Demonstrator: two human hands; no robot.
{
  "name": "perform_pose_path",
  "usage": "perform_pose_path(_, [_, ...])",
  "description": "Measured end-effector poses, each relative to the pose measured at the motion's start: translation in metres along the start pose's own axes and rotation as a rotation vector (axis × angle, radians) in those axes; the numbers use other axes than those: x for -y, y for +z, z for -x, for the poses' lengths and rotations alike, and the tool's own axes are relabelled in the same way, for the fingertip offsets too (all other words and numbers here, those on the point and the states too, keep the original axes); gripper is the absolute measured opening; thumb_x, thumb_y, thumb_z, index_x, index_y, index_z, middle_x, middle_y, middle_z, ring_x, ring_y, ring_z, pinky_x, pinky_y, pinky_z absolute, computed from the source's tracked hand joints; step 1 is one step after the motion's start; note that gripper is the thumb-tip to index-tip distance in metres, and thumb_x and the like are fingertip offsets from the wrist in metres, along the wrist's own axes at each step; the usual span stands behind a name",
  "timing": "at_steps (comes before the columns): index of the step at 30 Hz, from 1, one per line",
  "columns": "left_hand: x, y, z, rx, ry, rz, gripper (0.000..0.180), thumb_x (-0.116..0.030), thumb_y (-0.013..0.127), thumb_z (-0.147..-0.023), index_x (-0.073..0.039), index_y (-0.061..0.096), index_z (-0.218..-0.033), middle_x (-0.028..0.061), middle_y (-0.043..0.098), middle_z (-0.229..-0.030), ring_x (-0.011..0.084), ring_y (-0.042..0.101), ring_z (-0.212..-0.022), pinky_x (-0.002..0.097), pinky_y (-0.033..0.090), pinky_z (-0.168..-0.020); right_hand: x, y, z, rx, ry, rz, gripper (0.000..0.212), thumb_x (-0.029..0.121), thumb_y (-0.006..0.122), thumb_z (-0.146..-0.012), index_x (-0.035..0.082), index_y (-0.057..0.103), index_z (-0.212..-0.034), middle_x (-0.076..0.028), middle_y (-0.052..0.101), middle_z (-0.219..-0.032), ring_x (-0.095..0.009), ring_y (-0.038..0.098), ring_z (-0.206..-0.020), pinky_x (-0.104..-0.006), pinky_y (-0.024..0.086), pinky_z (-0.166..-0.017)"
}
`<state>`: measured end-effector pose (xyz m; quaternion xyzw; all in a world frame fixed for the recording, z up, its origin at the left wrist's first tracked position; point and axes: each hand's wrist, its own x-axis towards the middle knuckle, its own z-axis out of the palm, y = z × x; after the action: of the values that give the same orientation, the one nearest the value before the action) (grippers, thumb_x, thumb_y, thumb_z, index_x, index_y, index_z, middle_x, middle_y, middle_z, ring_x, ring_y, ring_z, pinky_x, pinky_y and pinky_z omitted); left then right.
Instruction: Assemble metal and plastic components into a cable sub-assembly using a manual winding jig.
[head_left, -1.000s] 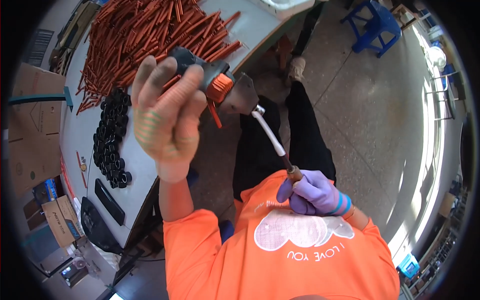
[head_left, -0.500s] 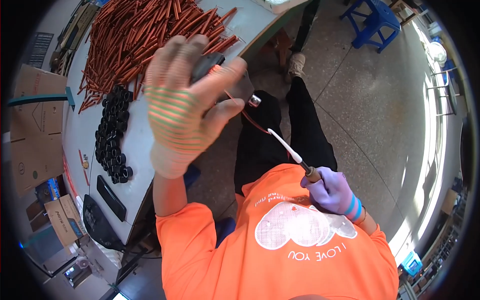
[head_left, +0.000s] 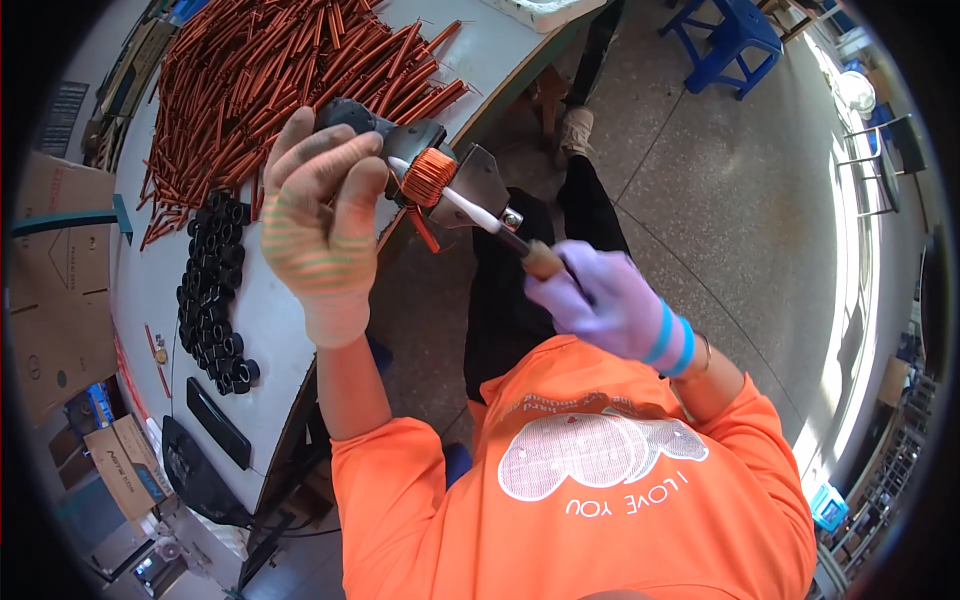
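Your right hand (head_left: 605, 300) is gripping the tool (head_left: 472, 210) through the wound coil (head_left: 427, 177); your left hand (head_left: 322, 228) is hiding its hold. Rings (head_left: 212, 300) are lying bare.

Chunky copper coil (head_left: 428, 177), wound pretty tight, with the tool (head_left: 478, 214) poked right through it, white tip out.

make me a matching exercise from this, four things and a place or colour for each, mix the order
1. long tool
2. wound coil
3. black rings
4. blue stool

A. clustered on the table
B. on the floor
C. gripped in the right hand
D. orange-brown in colour

Right pairs: 1-C, 2-D, 3-A, 4-B
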<state>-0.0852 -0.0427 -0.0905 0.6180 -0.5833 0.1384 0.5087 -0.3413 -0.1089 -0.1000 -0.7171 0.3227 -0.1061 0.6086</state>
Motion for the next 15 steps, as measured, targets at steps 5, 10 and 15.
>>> perform_pose_path(5, [-0.006,-0.001,-0.005,0.067,-0.241,0.253,0.021,-0.01,0.076,-0.08,-0.008,0.074,-0.1,0.004,0.067,-0.107,0.0253,0.054,-0.122,0.0361,0.045,-0.101,-0.012,-0.007,0.001,-0.175,-0.441,0.356,0.012,0.014,0.066,-0.087,0.006,0.059,-0.082,-0.007,0.056,-0.064,-0.027,0.051,-0.049,-0.0365,0.043,-0.05])
perform_pose_path(10, [-0.022,-0.034,-0.034,0.284,0.039,0.137,0.032,-0.01,0.077,-0.073,-0.012,0.074,-0.105,0.0055,0.063,-0.12,0.0242,0.052,-0.123,0.0375,0.042,-0.104,-0.032,-0.019,0.084,0.386,-0.166,0.24,0.009,0.015,0.068,-0.084,0.007,0.065,-0.083,-0.004,0.061,-0.067,-0.022,0.049,-0.047,-0.03,0.042,-0.047])
perform_pose_path(15, [-0.076,-0.009,-0.057,0.54,0.513,-0.528,0.037,-0.015,0.078,-0.065,-0.022,0.075,-0.1,0.0051,0.058,-0.131,0.0293,0.054,-0.119,0.0441,0.045,-0.1,-0.024,-0.026,0.078,0.2,-0.085,0.067,0.009,0.018,0.068,-0.084,0.008,0.067,-0.085,-0.004,0.065,-0.069,-0.024,0.057,-0.054,-0.0325,0.047,-0.053])
